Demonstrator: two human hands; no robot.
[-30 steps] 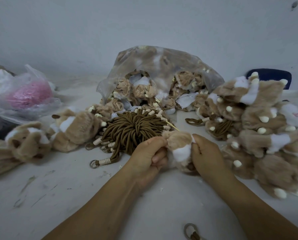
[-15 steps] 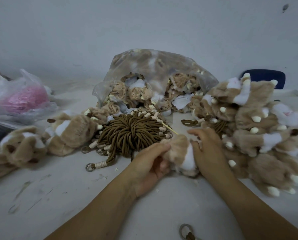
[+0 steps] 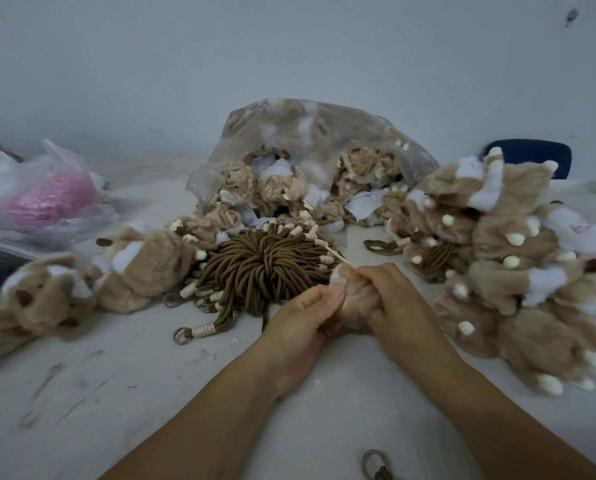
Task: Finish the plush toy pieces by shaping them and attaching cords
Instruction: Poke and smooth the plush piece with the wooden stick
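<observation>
Both hands hold one small tan plush piece [image 3: 357, 296] in the middle of the frame, just below the brown cord bundle [image 3: 262, 268]. The left hand [image 3: 307, 317] pinches its near side with curled fingers, and the right hand [image 3: 393, 296] wraps round the other side. A thin stick [image 3: 338, 255] pokes out at the top by the right fingers. Pushed too hard, the stick could poke through the soft cloth or snap. If the hold slips, the shape may come undone.

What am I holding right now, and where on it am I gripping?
A tan plush piece, held between both hands: the left hand grips its left side, the right hand its right side.
</observation>
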